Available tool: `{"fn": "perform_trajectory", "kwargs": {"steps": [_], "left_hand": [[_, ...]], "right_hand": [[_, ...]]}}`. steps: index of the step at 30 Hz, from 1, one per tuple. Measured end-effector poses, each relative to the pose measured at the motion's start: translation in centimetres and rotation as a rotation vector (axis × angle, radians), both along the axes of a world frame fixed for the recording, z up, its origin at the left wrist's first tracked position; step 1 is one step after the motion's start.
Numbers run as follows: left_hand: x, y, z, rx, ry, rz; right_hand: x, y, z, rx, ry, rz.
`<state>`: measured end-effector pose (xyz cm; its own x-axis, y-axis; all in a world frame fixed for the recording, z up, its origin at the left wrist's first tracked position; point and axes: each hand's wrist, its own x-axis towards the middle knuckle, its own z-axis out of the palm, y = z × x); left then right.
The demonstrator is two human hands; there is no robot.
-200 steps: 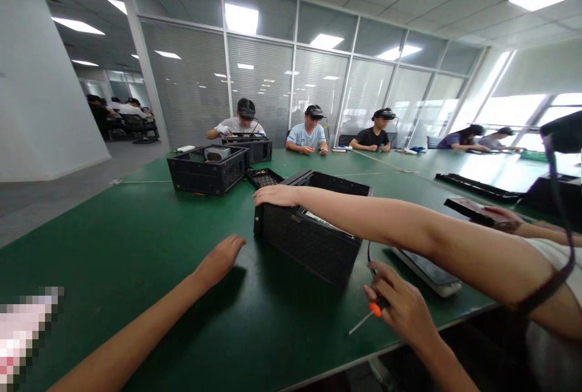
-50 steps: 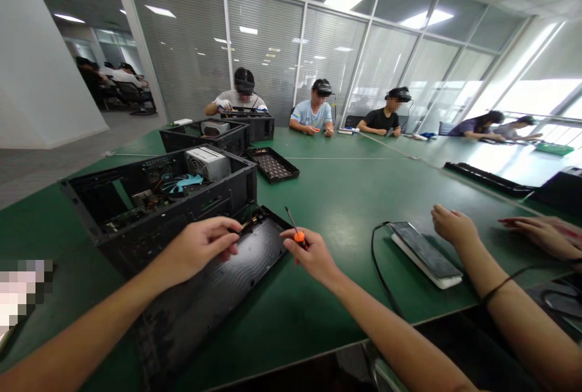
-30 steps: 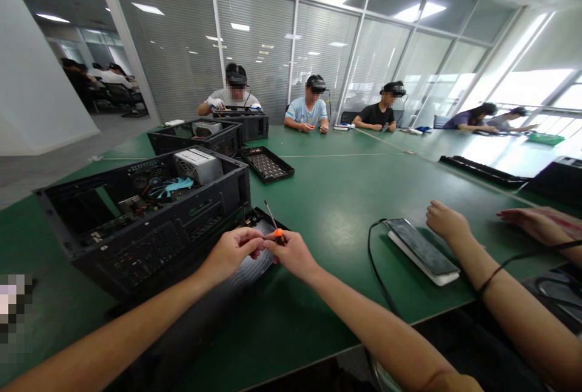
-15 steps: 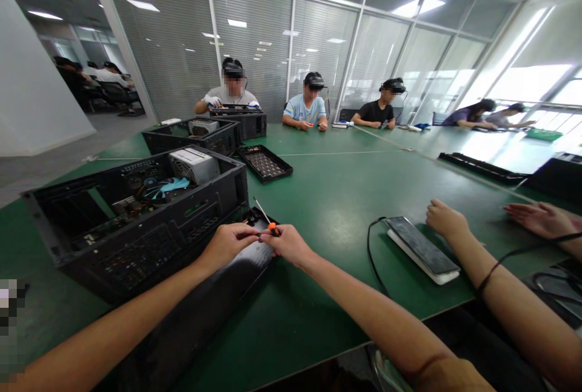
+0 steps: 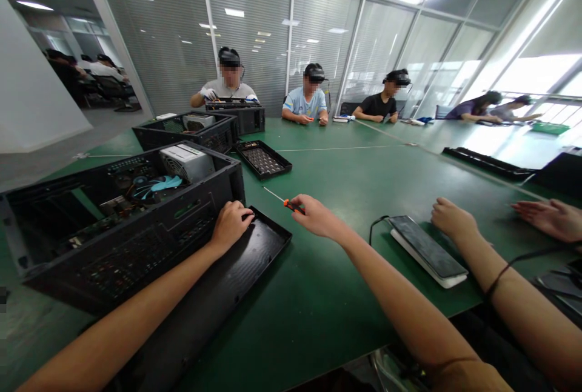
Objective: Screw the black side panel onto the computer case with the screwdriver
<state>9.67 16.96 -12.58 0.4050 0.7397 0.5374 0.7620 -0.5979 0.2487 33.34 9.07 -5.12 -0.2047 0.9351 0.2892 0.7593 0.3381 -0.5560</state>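
My right hand [image 5: 313, 215] is closed round the orange-and-black handle of a screwdriver [image 5: 294, 205]. Its thin metal shaft points up and to the left over the green table. My left hand [image 5: 231, 225] lies at the far end of a long black front panel [image 5: 254, 259], beside the computer case. Its fingers are bent together over the panel's edge; anything between them is too small to make out. The open black computer case [image 5: 200, 198] lies on its side, with a silver power supply [image 5: 188, 162] and a fan with a light-blue part [image 5: 159, 186] inside.
Behind the case stand another open case [image 5: 182, 131] and a black perforated panel [image 5: 264, 160]. A phone on a white block [image 5: 425, 249], with a cable, lies to the right, near a neighbour's forearms [image 5: 513, 271]. Several people sit across the green table [image 5: 345, 168].
My hands have moved apart. The right one went right and up with the screwdriver, whose shaft now tilts more to the left; the left one drew back onto the panel's far end.
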Motion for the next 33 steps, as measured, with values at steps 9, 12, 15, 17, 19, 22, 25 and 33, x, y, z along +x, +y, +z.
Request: {"fn": "perform_trajectory", "kwargs": {"steps": [9, 12, 15, 17, 19, 22, 25, 33], "left_hand": [[0.3, 0.1, -0.5, 0.052, 0.072, 0.059], [0.4, 0.2, -0.7, 0.042, 0.05, 0.058], [0.4, 0.3, -0.8, 0.041, 0.019, 0.052], [0.3, 0.2, -0.8, 0.048, 0.007, 0.048], [0.3, 0.2, -0.9, 0.054, 0.001, 0.048], [0.4, 0.1, -0.9, 0.056, -0.006, 0.054], [0.5, 0.0, -0.9, 0.057, -0.018, 0.056], [0.6, -0.3, -0.7, 0.054, -0.01, 0.067]], "right_hand": [[0.7, 1.5, 1.6, 0.111, -0.131, 0.089], [0.6, 2.7, 2.2, 0.126, -0.209, 0.11], [0.2, 4.4, 2.9, 0.169, -0.329, 0.197], [-0.2, 5.7, 3.3, 0.19, -0.404, 0.253], [-0.8, 6.7, 3.6, 0.184, -0.456, 0.288], [-1.7, 7.8, 4.0, 0.153, -0.488, 0.307], [-2.5, 8.2, 4.5, 0.111, -0.504, 0.316], [-4.3, 8.9, 6.2, 0.098, -0.464, 0.307]]}}
